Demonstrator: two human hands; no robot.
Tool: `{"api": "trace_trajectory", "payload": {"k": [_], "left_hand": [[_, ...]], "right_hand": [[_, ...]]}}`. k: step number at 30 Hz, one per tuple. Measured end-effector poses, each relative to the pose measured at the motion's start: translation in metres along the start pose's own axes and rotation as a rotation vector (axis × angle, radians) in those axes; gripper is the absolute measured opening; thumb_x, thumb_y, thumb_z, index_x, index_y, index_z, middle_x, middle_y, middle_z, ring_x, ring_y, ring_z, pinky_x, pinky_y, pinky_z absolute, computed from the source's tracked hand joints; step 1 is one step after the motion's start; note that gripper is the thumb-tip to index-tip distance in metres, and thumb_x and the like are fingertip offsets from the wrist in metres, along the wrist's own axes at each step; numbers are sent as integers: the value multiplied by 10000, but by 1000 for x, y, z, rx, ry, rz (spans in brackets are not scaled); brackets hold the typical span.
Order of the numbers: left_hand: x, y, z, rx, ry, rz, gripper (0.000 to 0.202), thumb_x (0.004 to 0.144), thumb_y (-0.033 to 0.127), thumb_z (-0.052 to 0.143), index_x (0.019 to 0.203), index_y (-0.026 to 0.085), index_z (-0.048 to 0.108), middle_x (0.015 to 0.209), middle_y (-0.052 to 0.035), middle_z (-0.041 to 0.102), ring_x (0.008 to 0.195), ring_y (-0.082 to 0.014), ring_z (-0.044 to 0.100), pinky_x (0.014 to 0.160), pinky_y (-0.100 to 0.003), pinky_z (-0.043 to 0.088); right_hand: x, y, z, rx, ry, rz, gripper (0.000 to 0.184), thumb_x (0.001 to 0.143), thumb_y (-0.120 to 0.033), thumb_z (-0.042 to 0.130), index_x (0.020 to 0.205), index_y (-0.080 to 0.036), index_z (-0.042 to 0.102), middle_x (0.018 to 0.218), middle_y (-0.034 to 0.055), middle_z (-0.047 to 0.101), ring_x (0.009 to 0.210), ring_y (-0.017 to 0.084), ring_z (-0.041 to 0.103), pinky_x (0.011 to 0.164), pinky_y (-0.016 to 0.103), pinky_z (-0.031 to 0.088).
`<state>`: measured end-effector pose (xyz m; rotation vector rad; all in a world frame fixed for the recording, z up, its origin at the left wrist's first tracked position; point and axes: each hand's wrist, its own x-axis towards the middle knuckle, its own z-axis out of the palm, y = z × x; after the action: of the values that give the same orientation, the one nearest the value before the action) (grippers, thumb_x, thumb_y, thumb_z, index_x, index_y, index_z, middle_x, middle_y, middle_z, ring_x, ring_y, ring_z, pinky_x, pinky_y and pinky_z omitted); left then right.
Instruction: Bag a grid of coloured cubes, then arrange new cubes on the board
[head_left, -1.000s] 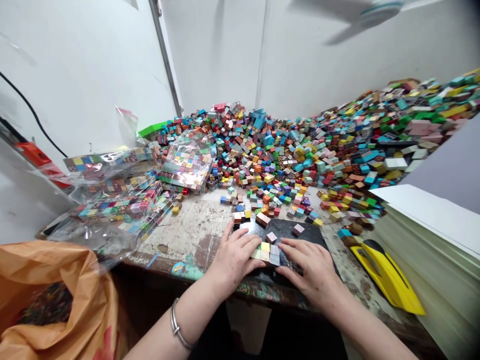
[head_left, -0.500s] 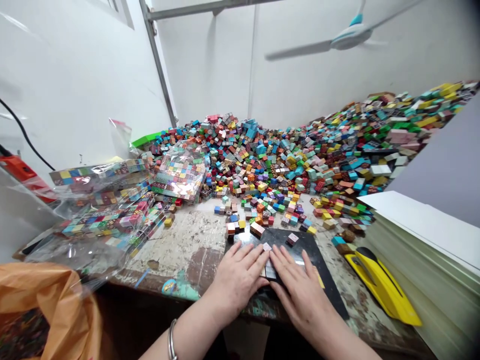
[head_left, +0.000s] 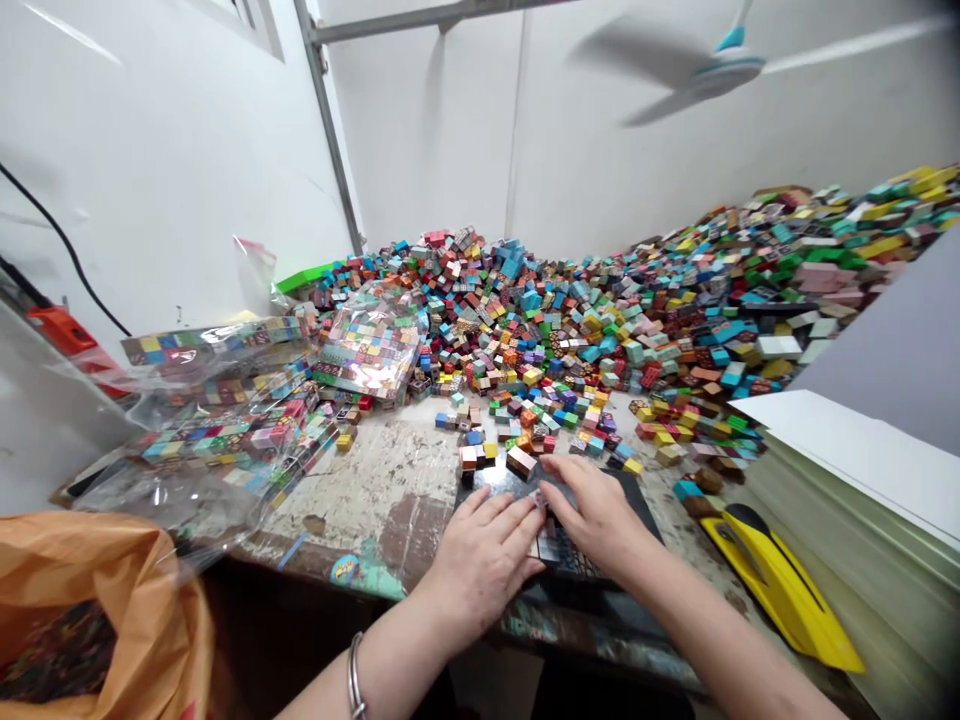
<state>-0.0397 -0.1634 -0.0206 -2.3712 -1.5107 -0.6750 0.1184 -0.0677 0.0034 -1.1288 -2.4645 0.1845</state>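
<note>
My left hand (head_left: 487, 550) lies flat, its fingers stretched over a black board (head_left: 634, 495) at the table's front. Small grey square tiles (head_left: 549, 545) show beside its fingertips, partly hidden. A small pale patterned block (head_left: 538, 497) sits between the left fingertips and the thumb of my right hand (head_left: 592, 500). The right hand is turned sideways over the board, its fingers curved and the thumb held apart from them. What lies beneath its palm is hidden. A pink-white block (head_left: 520, 460) rests at the board's back edge, just beyond the right fingertips.
A big heap of coloured blocks (head_left: 525, 320) fills the back. Clear bags of block sheets (head_left: 367, 345) lie at left, above an orange bag (head_left: 150, 590). A yellow tool with a black part (head_left: 787, 590) and a stack of white sheets (head_left: 847, 470) are at right.
My right hand has moved forward from lying flat beside the left and turned sideways, covering the patterned block behind it. The left hand stays flat on the board. The view has shifted slightly.
</note>
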Motion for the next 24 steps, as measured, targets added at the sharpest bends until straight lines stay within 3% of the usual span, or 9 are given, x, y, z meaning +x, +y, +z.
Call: {"api": "trace_trajectory", "payload": {"k": [5, 8, 12, 15, 20, 24], "left_hand": [[0, 1, 1, 0, 23, -8, 420, 876, 414, 439, 1245, 214, 444, 1208, -5, 555, 1119, -156, 478, 1038, -356, 272], [1, 0, 2, 2, 27, -6, 401, 875, 410, 434, 1222, 212, 463, 1204, -5, 556, 1104, -155, 485, 1038, -357, 272], [2, 1, 1, 17, 17, -17, 393, 863, 404, 454, 1206, 213, 478, 1168, -11, 575, 1063, -151, 507, 1023, -348, 291], [2, 2, -2, 2, -2, -24, 387, 868, 398, 445, 1207, 214, 477, 1166, -17, 575, 1055, -153, 511, 1016, -352, 298], [1, 2, -5, 0, -36, -14, 438, 903, 390, 394, 1296, 197, 379, 1284, -23, 496, 1121, -164, 471, 1027, -368, 283], [0, 2, -5, 3, -62, -8, 464, 899, 404, 411, 1320, 221, 344, 1309, -16, 473, 1151, -165, 453, 1035, -374, 274]], "right_hand": [[43, -6, 21, -117, -63, 66, 213, 754, -352, 577, 850, -162, 590, 885, 100, 596, 877, 276, 557, 719, 391, 411], [51, -4, 29, -101, -67, 63, 77, 746, -246, 564, 763, -176, 588, 813, 71, 593, 815, 240, 564, 674, 336, 398], [50, 5, 21, 5, -67, 59, 99, 782, -234, 504, 753, -184, 584, 783, 35, 597, 738, 172, 562, 639, 270, 408], [34, 11, 1, 105, -67, 47, 159, 820, -284, 456, 826, -180, 576, 794, 26, 605, 718, 154, 564, 645, 257, 439], [-24, 18, -36, 291, -70, 21, 199, 821, -352, 468, 897, -206, 580, 866, 38, 623, 789, 172, 579, 700, 284, 470], [-59, 19, -42, 153, -108, -42, 188, 825, -320, 472, 913, -231, 612, 858, 41, 638, 779, 183, 594, 679, 301, 458]]}}
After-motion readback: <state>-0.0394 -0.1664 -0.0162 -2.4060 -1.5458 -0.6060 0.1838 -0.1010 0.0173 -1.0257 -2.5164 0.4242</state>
